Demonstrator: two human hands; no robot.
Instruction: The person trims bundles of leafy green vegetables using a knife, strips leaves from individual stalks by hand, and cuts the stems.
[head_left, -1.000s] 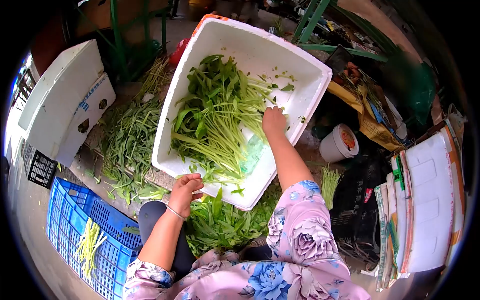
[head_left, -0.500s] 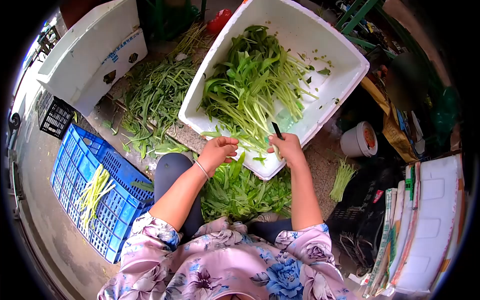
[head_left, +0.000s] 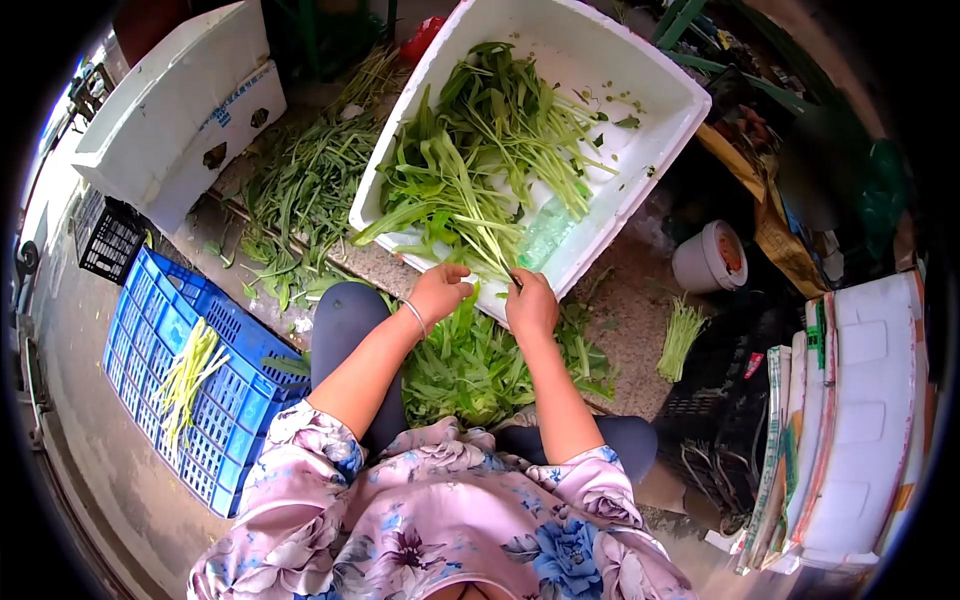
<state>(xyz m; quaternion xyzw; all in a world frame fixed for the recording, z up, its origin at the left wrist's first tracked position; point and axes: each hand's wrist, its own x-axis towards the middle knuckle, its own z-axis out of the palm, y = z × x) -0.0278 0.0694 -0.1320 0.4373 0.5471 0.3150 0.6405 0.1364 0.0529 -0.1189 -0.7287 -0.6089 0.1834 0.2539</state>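
Since the earlier frame, the dark tool [head_left: 516, 282] is dropping from jutting upright to lying low in the right hand [head_left: 532, 308]. Right fingers are closing around it, apparently pinching stem ends too. Left hand [head_left: 435, 295] is hovering beside them, fingers half-curled; can't tell if holding anything. Leafy greens [head_left: 500, 180] are lying in the foam box [head_left: 690, 125], some overhanging its rim. Looks like gathering stems; next move is probably calling for steady ends, left fingertips staying clear of the tool.

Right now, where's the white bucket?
Head view, right side: white bucket sits right of the foam box with greens, just above the small stem bundle in frame.
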